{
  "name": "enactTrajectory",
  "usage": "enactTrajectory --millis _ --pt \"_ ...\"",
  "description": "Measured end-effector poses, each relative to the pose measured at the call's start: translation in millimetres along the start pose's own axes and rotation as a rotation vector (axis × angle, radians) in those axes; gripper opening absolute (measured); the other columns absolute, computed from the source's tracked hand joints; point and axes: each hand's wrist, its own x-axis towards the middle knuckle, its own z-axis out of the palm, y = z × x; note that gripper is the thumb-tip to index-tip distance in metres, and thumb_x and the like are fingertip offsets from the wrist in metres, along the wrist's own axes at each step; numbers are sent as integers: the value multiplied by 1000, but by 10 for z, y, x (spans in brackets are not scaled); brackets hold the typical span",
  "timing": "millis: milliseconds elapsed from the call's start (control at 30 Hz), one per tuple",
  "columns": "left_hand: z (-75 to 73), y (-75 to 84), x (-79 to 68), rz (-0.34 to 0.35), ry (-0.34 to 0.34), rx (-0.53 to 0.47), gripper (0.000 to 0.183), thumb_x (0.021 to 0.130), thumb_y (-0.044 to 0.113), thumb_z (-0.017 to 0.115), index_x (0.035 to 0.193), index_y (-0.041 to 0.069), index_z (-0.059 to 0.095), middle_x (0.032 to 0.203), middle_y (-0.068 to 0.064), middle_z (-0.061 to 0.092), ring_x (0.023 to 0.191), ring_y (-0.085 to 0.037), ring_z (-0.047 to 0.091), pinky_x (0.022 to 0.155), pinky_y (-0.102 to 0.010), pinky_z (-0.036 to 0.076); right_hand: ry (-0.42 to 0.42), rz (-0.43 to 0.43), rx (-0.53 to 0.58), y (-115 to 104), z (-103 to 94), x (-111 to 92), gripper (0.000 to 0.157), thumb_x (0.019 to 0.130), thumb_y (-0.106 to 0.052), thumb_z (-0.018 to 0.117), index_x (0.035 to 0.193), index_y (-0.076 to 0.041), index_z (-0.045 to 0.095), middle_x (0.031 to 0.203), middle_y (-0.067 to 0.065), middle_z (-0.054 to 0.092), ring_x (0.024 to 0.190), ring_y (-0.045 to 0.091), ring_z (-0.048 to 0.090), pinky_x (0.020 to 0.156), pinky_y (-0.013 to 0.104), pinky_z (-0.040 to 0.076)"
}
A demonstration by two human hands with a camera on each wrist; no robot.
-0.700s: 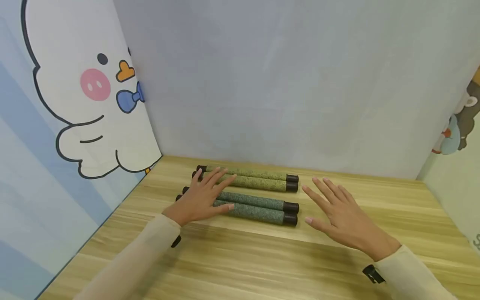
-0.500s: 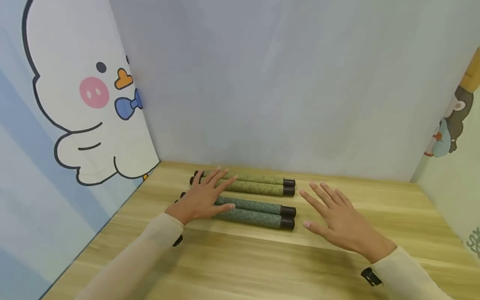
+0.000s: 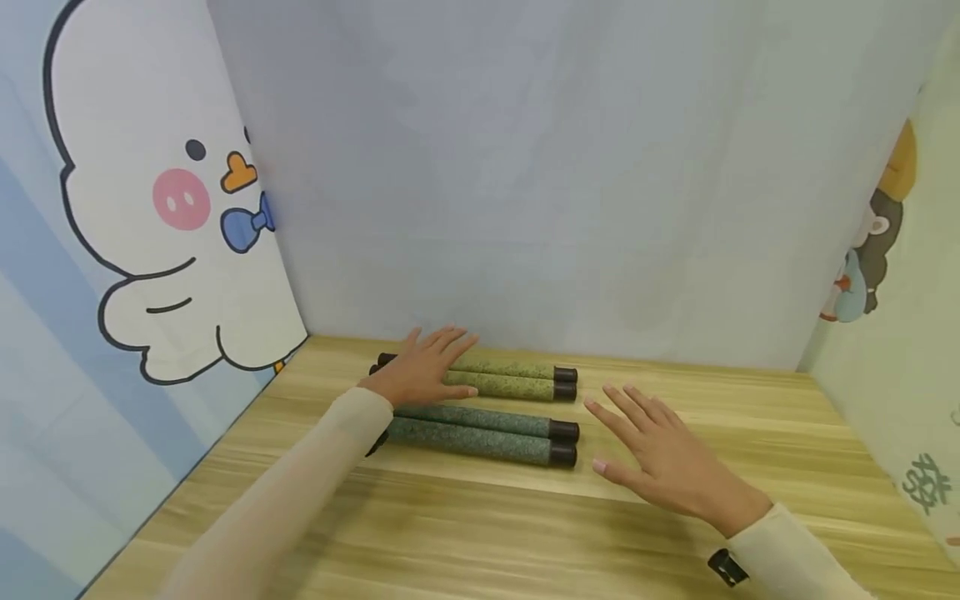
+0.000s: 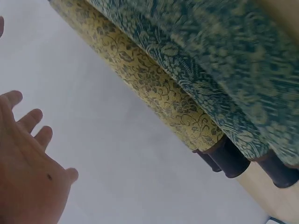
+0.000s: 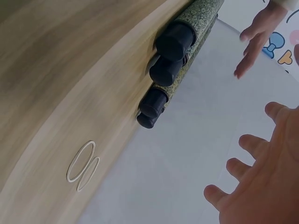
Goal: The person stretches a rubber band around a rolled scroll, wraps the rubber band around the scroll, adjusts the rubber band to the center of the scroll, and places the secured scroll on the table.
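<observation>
Two yellow-green brocade scrolls (image 3: 498, 386) with dark end knobs lie rolled side by side at the back of the table. Nearer the person lies a matching pair of teal scrolls (image 3: 472, 439). My left hand (image 3: 423, 371) is spread palm down above the left part of the yellow-green pair, hiding some of it; its forearm passes over the left ends of the teal ones. In the left wrist view that hand's fingers (image 4: 35, 120) are apart from the fabric. To the right of the knobs, my right hand (image 3: 667, 462) hovers with straight, spread fingers, holding nothing.
Two thin white rings (image 5: 80, 161) lie on the wooden table (image 5: 56, 107) in the right wrist view; in the head view the right hand hides them. A pale grey wall (image 3: 525, 183) closes the back, and a cartoon-printed sheet (image 3: 135, 217) borders the left side.
My left hand has moved forward, from over the teal scrolls to over the yellow-green pair. The right hand keeps its pose beside the knobs. The head view has tilted slightly upward.
</observation>
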Motion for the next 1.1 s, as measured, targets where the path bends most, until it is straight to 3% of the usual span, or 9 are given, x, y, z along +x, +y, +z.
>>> enactTrajectory --millis 167,333,533,667,933,1100 --pt "89 -139 221 -9 -82 -34 94 91 67 62 163 21 24 166 -11 23 152 -34 18 118 -66 3 10 4 13 -36 93 -34 73 101 -55 56 162 -29 27 165 11 25 150 42 22 113 65 24" --pt "208 -242 377 -83 -199 -79 96 88 61 71 162 17 28 164 -13 28 151 -35 21 119 -64 7 2 22 48 -49 121 -71 74 100 -56 57 162 -31 27 166 9 25 150 41 21 113 66 24" --pt "349 -354 454 -228 -360 -132 99 85 53 79 163 21 27 165 -12 27 150 -35 26 115 -63 25 1 24 69 -55 110 -77 73 100 -58 56 162 -30 28 165 10 27 149 42 24 111 68 26" --pt "397 -381 456 -306 -417 -191 105 79 48 87 162 23 28 164 -11 29 147 -37 32 109 -61 36 6 15 64 -53 104 -81 73 100 -56 56 162 -30 29 164 11 29 148 43 26 109 68 29" --pt "495 -426 552 -303 -405 -231 103 82 39 87 163 21 26 163 -11 30 147 -37 31 112 -59 34 0 12 53 13 60 -52 73 100 -51 59 162 -30 27 163 12 30 147 43 27 108 69 30" --pt "505 -479 616 -293 -356 -174 86 82 36 87 154 20 42 150 -9 48 134 -33 48 101 -56 44 1 8 60 50 17 -4 73 100 -51 59 162 -32 26 163 11 30 149 41 25 109 67 30"
